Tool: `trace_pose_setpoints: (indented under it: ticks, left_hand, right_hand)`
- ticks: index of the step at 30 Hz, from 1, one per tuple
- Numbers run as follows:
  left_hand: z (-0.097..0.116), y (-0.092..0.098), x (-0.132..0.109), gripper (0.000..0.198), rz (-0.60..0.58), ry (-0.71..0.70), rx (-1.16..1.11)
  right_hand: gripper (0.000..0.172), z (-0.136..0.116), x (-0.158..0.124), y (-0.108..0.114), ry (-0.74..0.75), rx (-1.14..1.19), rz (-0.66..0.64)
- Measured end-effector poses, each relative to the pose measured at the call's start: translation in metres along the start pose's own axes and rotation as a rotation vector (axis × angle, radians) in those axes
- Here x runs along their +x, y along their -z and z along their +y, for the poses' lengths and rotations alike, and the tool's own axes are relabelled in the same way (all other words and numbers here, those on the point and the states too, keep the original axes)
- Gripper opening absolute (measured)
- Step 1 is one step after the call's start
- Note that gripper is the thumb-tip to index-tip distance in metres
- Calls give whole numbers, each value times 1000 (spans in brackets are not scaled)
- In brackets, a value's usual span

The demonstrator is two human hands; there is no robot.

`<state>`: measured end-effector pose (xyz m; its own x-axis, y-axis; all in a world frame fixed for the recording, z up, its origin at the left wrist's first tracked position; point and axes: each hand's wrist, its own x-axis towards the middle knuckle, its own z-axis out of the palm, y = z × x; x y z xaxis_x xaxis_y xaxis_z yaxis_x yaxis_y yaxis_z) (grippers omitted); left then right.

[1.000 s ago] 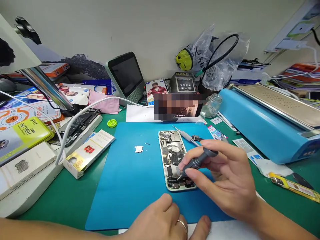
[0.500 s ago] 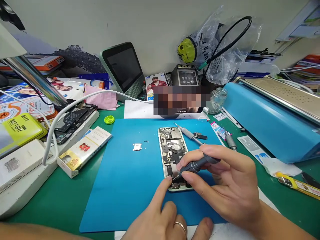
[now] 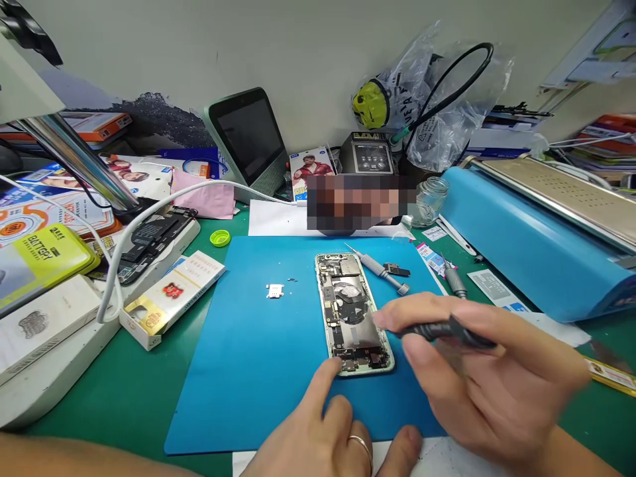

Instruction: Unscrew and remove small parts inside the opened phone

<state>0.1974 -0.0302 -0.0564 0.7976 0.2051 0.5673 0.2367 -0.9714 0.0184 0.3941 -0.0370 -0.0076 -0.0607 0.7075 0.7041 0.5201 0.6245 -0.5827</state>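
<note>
Phone (image 3: 355,318), its inner parts bared, lies flat on a blue mat (image 3: 248,371), right of the mat's middle, its long side running away from the person. The left hand (image 3: 322,430) reaches up from below with its index finger stretched out, the tip touching the phone's near left corner; the other fingers are curled in, one wearing a ring (image 3: 361,447), and the thumb stands apart. The right hand (image 3: 497,371), somewhat blurred, is beside the phone's right edge, thumb and fingers pinching a dark screwdriver (image 3: 427,330) that points left; whether its tip meets the phone cannot be told. A grey screwdriver (image 3: 380,270) lies slantwise just beside the phone's far right side, with a small dark part (image 3: 397,269) next to it. Left of the phone, well apart from it, sits a small metal plate (image 3: 275,291), with tiny dark bits (image 3: 293,279) near it. Beyond the mat's far left corner lies a green cap (image 3: 220,238).
</note>
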Motion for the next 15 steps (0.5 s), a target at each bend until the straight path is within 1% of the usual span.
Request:
trace_pose_setpoints:
  ticks: [1, 2, 3, 6, 7, 8, 11, 15]
  left_hand:
    - [1, -2, -1, 28, 2, 8, 5]
    - [2, -4, -2, 25, 5, 11, 20]
    - [2, -6, -2, 24, 9, 5, 45]
    - [1, -7, 2, 13, 40, -59, 160]
    - [0, -5, 4, 9, 52, -75, 197]
    - [-1, -4, 6, 11, 64, -83, 225]
    - [-3, -1, 8, 26, 71, -99, 236]
    - [-4, -5, 4, 29, 62, -117, 181]
  right_hand:
    - [66, -2, -1, 2, 17, -55, 14]
    - [60, -3, -2, 3, 44, -111, -4]
    - [53, -5, -2, 4, 71, -175, -60]
    - [22, -4, 1, 5, 134, -323, -393]
    - [13, -3, 2, 5, 132, -352, -477]
    - [7, -1, 3, 4, 118, -377, -523]
    - [10, 4, 4, 1, 76, -398, -594]
    - [11, 7, 1, -1, 49, -415, -649]
